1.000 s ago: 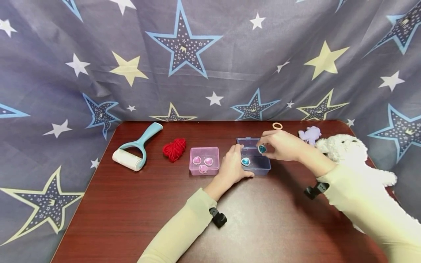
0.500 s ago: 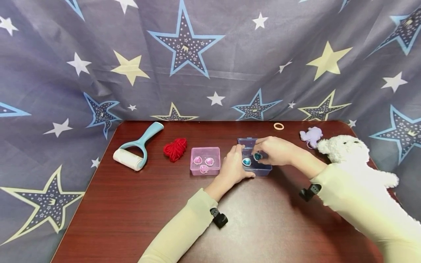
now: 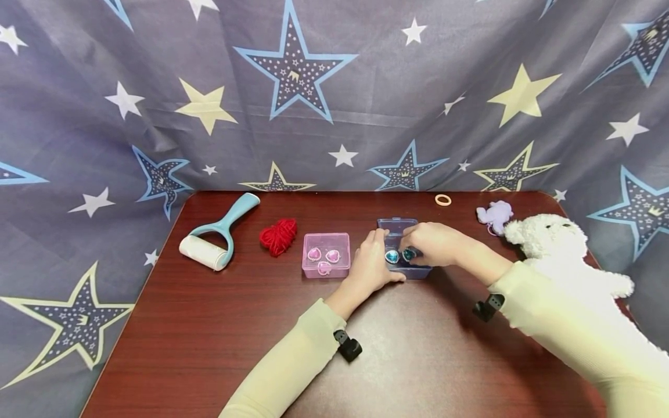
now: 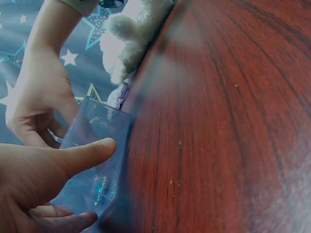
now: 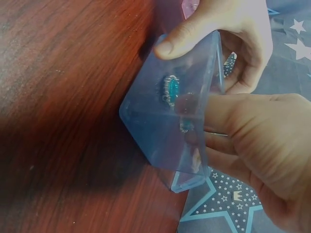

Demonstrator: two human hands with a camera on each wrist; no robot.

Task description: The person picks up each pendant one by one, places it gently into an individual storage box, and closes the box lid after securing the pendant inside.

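Note:
A clear blue plastic box [image 3: 418, 274] with its lid raised at the back stands at the middle right in the head view. My left hand [image 3: 368, 264] grips its left end, thumb along the front wall and fingers around the side. Inside, a blue gem [image 3: 391, 256] with a beaded silver rim lies toward the left. My right hand [image 3: 436, 244] reaches in over the right end and pinches a second blue gem [image 3: 408, 255] close beside the first. Through the box wall in the right wrist view, the first gem [image 5: 171, 91] shows near my right fingertips.
Left of the blue box is a pink box [image 3: 326, 239] with three pink gems. Farther left lie red yarn [image 3: 278, 237] and a lint roller [image 3: 206, 251]. A wooden ring [image 3: 442, 200], a purple toy [image 3: 494, 216] and a white teddy bear [image 3: 554, 241] are at right.
My right hand has moved down and left into the blue box, bringing the pinched gem from above the box to beside the other one. My left hand has kept its grip.

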